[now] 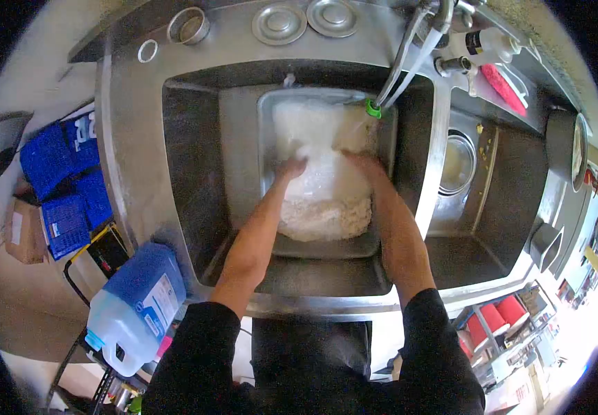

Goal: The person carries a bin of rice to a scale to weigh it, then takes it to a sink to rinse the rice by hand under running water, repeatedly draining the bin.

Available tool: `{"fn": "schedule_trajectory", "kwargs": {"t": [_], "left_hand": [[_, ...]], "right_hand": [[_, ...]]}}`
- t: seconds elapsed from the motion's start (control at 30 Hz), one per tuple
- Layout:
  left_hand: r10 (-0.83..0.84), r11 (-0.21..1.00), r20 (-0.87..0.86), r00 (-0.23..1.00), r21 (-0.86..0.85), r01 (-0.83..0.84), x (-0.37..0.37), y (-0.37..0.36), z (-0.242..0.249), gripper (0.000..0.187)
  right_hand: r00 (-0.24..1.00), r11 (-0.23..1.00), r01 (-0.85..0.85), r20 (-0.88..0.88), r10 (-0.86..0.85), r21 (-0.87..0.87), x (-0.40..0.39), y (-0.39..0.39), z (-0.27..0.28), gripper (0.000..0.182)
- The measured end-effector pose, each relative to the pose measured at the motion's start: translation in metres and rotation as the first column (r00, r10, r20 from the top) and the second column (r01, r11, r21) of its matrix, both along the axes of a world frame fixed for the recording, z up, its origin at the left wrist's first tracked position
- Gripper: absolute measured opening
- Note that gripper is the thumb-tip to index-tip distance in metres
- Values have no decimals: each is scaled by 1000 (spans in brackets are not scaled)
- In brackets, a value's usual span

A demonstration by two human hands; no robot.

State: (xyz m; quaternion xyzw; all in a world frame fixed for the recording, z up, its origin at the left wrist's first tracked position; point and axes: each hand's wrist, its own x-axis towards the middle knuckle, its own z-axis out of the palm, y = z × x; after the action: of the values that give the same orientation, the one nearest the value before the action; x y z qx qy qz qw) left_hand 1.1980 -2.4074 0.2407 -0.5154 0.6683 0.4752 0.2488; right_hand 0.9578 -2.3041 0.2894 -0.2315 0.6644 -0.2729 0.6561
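Observation:
In the left basin of a metal sink sits a rectangular metal pan. Cloudy white water fills much of it, and a pale grainy mass that looks like rice rises along the near side. My left hand reaches into the water at the pan's left half. My right hand dips in opposite, at the right half. Blur and milky water hide most fingers of both hands, so their grip does not show. A faucet hose with a green tip hangs over the pan's far right corner.
A round metal strainer or pot stands in the right basin. Metal lids and a small metal cup rest on the back ledge. A large jug of blue liquid stands at left, near several blue crates.

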Motion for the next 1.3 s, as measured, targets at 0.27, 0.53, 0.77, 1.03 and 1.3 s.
{"fn": "schedule_trajectory", "kwargs": {"t": [0.27, 0.53, 0.77, 1.03, 1.3], "left_hand": [[728, 481, 7, 686, 709, -516, 88, 105, -30, 65], [954, 111, 75, 290, 810, -575, -5, 65, 64, 57], [150, 989, -17, 989, 4, -150, 47, 44, 46, 53], [518, 786, 72, 853, 354, -507, 108, 123, -3, 55], [957, -22, 204, 207, 761, -648, 66, 144, 63, 58]], "right_hand": [[849, 811, 330, 224, -479, 482, 65, 93, 24, 60], [490, 655, 653, 446, -749, 380, 73, 50, 17, 60], [973, 974, -217, 100, 210, 63, -3, 45, 17, 68], [957, 756, 215, 22, -290, 618, 96, 106, 84, 78], [771, 783, 617, 256, -583, -74, 201, 229, -143, 69]]}}
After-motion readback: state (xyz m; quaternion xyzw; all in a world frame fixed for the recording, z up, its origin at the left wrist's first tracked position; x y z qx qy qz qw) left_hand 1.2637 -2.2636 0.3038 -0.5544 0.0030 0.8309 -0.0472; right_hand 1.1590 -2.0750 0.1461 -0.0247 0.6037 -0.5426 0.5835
